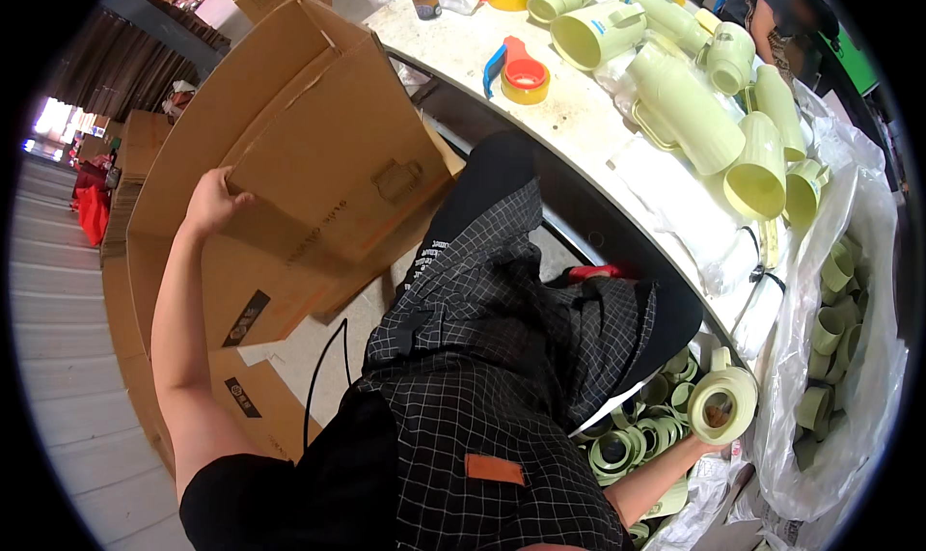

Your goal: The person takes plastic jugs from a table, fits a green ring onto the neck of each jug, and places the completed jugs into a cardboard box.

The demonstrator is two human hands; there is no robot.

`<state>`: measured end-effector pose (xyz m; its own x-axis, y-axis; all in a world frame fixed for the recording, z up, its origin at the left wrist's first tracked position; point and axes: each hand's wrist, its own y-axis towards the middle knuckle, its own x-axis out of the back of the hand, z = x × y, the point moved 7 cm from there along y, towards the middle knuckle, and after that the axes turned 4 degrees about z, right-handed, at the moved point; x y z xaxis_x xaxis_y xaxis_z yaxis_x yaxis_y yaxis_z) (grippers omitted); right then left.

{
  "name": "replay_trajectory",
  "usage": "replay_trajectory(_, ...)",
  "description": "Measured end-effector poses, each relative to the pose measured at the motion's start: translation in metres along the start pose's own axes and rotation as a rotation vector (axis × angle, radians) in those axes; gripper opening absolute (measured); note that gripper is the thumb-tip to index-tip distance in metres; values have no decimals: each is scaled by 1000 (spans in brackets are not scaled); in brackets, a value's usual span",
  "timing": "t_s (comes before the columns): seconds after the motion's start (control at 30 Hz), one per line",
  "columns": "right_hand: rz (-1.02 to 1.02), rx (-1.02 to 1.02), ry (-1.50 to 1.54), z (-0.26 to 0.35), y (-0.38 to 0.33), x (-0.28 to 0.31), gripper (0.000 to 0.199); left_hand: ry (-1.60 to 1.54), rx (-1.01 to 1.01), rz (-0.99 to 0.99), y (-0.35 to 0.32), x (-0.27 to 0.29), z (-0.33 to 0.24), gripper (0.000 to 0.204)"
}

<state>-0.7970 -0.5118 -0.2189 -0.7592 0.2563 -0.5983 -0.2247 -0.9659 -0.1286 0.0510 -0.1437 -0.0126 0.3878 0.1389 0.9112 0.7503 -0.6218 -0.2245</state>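
Left hand (pixel 214 202) fingers curled over the edge of a flap on a large brown cardboard box (pixel 289 165), held tilted at the left. Right hand (pixel 709 442) fingers clamped under a pale green plastic lid (pixel 723 404), lifted over a heap of similar lids (pixel 637 435). Beyond, pale green jugs (pixel 690 107) lying on the white table (pixel 569 117).

A cardboard box (pixel 318 155) stands at the left hand (pixel 214 202); jugs (pixel 694 117) lie on the table (pixel 579 126) beyond the right hand (pixel 709 435).
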Motion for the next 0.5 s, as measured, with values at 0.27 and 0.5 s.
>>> replay_trajectory(0.27, 93, -116, -297, -15, -37, -50, 52, 506, -83, -470, -14, -27, -14, 38)
replay_trajectory(0.5, 104, -159, -410, -22, -48, -69, 51, 477, -169, -177, -58, -289, -42, 93)
